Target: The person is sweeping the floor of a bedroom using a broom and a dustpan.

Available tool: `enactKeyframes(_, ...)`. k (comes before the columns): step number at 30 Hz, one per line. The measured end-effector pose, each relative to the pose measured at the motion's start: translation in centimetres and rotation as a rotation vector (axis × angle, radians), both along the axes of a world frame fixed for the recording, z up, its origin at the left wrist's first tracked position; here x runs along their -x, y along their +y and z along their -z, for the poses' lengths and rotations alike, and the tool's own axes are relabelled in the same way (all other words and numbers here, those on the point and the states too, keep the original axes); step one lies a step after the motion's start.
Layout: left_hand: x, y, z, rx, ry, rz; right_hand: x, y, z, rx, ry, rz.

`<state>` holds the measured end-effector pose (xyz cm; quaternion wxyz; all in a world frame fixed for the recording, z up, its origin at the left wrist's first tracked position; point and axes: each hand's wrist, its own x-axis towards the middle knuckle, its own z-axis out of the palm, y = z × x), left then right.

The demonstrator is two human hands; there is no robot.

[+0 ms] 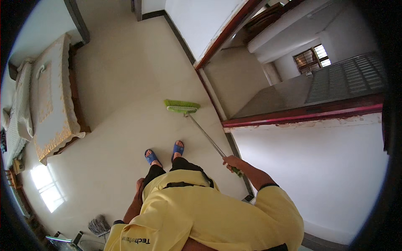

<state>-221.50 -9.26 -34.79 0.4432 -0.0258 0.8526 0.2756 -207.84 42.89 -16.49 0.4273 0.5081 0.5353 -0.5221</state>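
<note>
My right hand [233,162] grips the metal handle [207,136] of a broom near its green end grip [236,171]. The handle slants away to a broom head [182,106] with green bristles, which rests on the pale floor [125,94] ahead of my feet, close to the doorway. My left hand [140,183] hangs down beside my thigh, partly hidden by my clothes. Whether its fingers are apart or closed does not show. Blue slippers [151,156] are on my feet.
A red-framed doorway [216,109] on the right shows a room with a barred window [312,59]. Below it runs a white wall [301,157]. Left stands a low table under a patterned tablecloth [51,103], beside a covered sofa [20,103]. A grey mop head [98,225] lies bottom left.
</note>
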Motion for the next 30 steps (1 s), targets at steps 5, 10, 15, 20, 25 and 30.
enactKeyframes(5, 1.4, 1.1, 1.0, -0.162, 0.115, 0.022, 1.3, 0.2, -8.0, -0.108, 0.116, 0.055)
enactKeyframes(10, 0.1, 0.8, 1.3, -0.145, 0.056, -0.108, 6.3, 3.5, -6.3, -0.081, 0.399, -0.001)
enactKeyframes(15, -2.9, -0.1, -1.0, -0.294, 0.074, -0.378, 21.0, 6.8, 3.4, -0.265, 0.431, -0.22)
enactKeyframes(20, -5.9, -0.4, -2.9, -0.125, 0.178, -0.293, 32.5, 2.7, 8.7, -0.142, 0.593, -0.139)
enactKeyframes(25, -9.9, -1.5, -1.9, 0.111, -0.013, -0.344, 30.1, -1.4, 12.3, -0.221, 0.38, -0.761)
enactKeyframes(30, -9.2, -1.3, 1.7, 0.199, 0.033, -0.143, 16.1, 2.9, 11.1, -0.148, 0.321, -0.536)
